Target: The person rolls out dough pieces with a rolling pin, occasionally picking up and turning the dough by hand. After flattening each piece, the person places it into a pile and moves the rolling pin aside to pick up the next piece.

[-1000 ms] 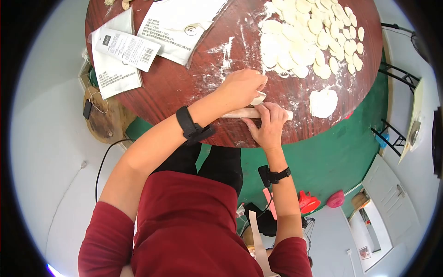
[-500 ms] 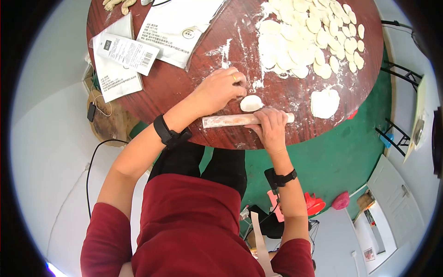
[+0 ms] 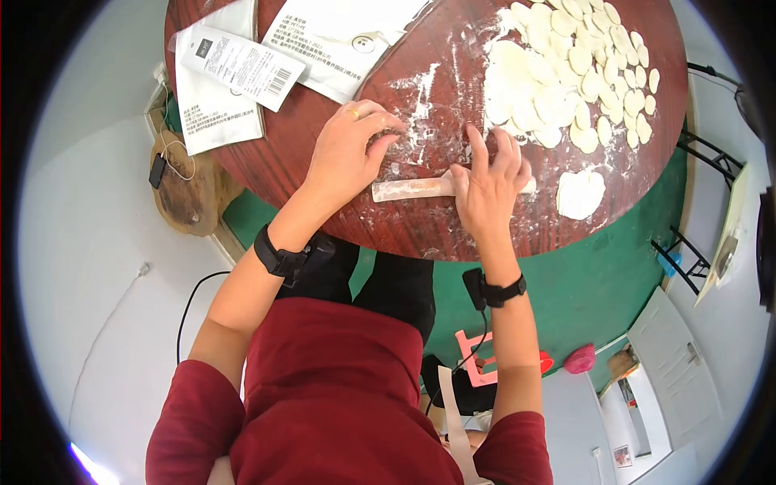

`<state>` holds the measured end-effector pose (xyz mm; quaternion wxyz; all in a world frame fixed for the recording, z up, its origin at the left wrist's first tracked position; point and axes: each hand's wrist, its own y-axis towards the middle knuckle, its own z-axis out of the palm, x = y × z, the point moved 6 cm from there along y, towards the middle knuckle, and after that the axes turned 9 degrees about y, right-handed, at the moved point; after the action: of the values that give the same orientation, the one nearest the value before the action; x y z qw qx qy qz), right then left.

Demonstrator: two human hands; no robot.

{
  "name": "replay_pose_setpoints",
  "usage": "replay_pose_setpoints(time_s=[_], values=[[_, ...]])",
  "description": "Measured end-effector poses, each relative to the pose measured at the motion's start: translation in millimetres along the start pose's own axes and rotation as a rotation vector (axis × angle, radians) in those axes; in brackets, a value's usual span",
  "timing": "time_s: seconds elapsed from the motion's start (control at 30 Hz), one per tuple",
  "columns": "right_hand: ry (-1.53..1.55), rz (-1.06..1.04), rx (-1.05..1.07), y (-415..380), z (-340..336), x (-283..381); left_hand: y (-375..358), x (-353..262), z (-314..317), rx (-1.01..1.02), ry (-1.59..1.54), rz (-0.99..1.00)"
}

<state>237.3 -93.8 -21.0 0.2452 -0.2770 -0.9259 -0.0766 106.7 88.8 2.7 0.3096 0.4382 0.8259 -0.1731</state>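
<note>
My left hand [image 3: 349,147] is over the dark red tabletop with its thumb and fingers apart and nothing visible between them. My right hand [image 3: 491,179] lies across the right part of a floury rolling pin [image 3: 412,189], its fingers spread forward. The pin rests near the table's front edge and passes beneath that palm. Beyond the right fingertips, many flat dough rounds [image 3: 558,73] lie overlapping in a broad pile. A separate small stack of white floured rounds [image 3: 580,195] sits right of the pin.
White printed packets [image 3: 323,48] and a smaller labelled packet [image 3: 242,66] lie at the table's back left. Loose flour streaks the round table [image 3: 420,230]. A wooden stump [image 3: 184,190] stands at the left. On the right are black metal legs [image 3: 711,153].
My left hand has moved left and opened. My right fingers have stretched out forward over the pin. The single dough round beside the pin is no longer visible. The view has shifted slightly.
</note>
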Motion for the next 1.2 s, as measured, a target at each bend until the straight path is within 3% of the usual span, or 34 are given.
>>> replay_pose_setpoints(time_s=[0.1,0.23,0.43,0.57,0.63,0.7,0.77,0.87,1.0,1.2], values=[[-0.134,-0.060,0.054,4,11,1,-10,13,-6,-0.044,0.025,-0.008],[-0.115,0.032,0.065,-15,15,2,-11,23,-19,-0.054,-0.005,-0.059],[-0.179,0.054,-0.058,34,16,4,3,24,-27,-0.099,-0.037,0.007],[-0.211,0.084,0.072,-25,24,1,9,21,-38,-0.132,-0.041,-0.002],[-0.220,0.074,0.068,1,23,5,8,23,-34,-0.138,-0.035,0.036],[-0.146,0.126,-0.085,32,17,7,10,25,-31,-0.115,-0.045,-0.011],[-0.153,0.111,-0.107,17,20,3,13,25,-34,-0.120,-0.041,0.008],[-0.156,0.102,0.017,-38,33,2,10,26,-36,-0.123,-0.066,-0.019],[-0.191,0.129,-0.063,23,21,9,8,33,-27,-0.102,-0.060,-0.040],[-0.215,0.112,0.016,-12,30,15,13,32,-28,-0.108,-0.069,-0.033]])
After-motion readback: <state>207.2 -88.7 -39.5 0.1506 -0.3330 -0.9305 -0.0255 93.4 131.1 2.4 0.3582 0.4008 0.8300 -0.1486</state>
